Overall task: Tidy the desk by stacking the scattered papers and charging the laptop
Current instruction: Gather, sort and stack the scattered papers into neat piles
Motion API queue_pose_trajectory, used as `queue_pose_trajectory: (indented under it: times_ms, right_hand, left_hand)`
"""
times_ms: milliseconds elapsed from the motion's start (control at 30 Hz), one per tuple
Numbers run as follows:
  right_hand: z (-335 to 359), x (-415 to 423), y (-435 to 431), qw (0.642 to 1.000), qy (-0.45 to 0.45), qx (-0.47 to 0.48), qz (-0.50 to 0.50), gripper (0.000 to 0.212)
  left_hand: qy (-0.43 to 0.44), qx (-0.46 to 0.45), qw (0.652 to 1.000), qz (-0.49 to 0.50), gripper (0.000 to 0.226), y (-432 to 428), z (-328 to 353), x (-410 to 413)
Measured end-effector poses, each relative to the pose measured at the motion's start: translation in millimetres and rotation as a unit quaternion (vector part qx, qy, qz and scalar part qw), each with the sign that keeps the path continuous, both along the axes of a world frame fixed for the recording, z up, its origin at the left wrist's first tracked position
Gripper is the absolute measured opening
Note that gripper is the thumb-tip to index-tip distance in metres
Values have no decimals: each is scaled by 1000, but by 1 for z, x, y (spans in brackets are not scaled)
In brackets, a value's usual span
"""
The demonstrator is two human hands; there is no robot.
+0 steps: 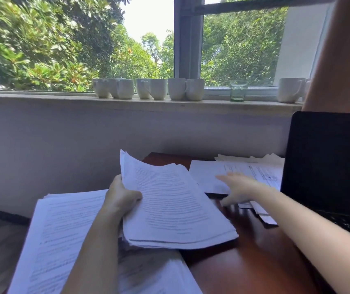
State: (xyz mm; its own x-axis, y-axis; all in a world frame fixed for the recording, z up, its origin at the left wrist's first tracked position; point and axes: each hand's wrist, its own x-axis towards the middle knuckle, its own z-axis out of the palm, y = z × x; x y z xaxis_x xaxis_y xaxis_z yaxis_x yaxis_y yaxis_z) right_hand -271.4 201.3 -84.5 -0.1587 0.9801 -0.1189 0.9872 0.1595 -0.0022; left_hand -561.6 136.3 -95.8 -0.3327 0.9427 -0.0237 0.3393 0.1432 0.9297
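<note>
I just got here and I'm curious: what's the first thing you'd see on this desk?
Probably the thick stack of papers that the left hand holds up in the middle. Next, the right hand reaches flat toward loose sheets beside the dark open laptop on the right. Behind, a row of white mugs lines the windowsill, with green trees outside.
</note>
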Motion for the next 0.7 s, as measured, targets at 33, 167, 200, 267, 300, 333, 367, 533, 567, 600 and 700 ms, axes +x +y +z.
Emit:
queue_pose_trajectory:
  times_ms: [33,167,200,267,300,333,367,533,567,600,700]
  right_hand:
    - [-1,4,1,999,-36,-15,-11,82]
    - [0,2,6,978,-179,109,-14,46]
    - [-1,0,6,970,-197,145,-6,35]
    - [-5,-3,7,964,-192,186,-7,26]
    - [-5,-2,8,964,-177,196,-19,27]
    - [-3,-1,8,965,-155,207,-38,28]
    - [1,2,9,964,-133,222,-59,28]
    - [24,16,16,933,-4,348,-90,30]
    - [27,16,16,922,27,381,-69,31]
    - [29,14,15,904,65,421,-25,34]
    - [27,-1,5,837,148,488,199,60]
  left_hand:
    - [-4,4,1000,0,47,0,0,0]
    - [-29,12,999,2,41,-3,2,-2]
    - [-35,14,999,5,41,-3,2,-3]
    - [-47,21,999,5,39,-4,3,-6]
    - [-49,22,999,2,38,-5,4,-7]
    - [-50,19,999,-1,38,-5,5,-7]
    - [-48,13,999,-6,36,-6,6,-8]
    - [-24,-15,998,-47,11,-8,10,-5]
    - [-21,-20,998,-58,13,-9,12,-4]
    - [-21,-24,997,-70,15,-8,11,-4]
    - [-21,-37,995,-89,18,-10,13,-1]
